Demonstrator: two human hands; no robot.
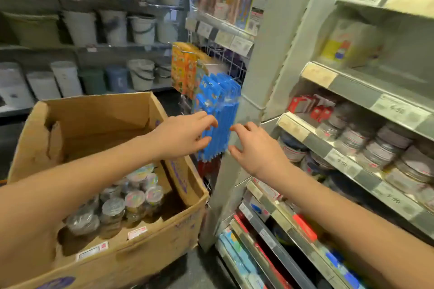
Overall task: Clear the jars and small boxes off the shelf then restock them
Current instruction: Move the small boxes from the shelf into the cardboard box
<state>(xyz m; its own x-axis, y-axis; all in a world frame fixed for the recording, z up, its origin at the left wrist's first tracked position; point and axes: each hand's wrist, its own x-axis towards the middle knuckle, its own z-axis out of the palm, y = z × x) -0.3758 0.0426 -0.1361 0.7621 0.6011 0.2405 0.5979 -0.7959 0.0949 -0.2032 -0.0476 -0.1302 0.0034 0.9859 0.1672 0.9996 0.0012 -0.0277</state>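
Observation:
Several clear jars (131, 202) with pastel and silver lids stand inside a big cardboard box (150, 239) at the lower left. More flat-lidded jars (380, 148) and small red boxes (310, 107) sit on the shelf (340, 159) at the right. My left hand (185, 135) hovers above the box's far corner, fingers loosely curved, holding nothing. My right hand (256, 148) is in mid-air left of the shelf, fingers spread and empty. Both hands are in front of hanging blue packets (218, 110).
A wire rack carries the blue packets and orange packets (184, 67) between the box and the shelf post (253, 91). Lower shelves hold flat packs (258, 237). Buckets and bins (79, 28) line the back-wall shelves. Price tags run along the shelf edges.

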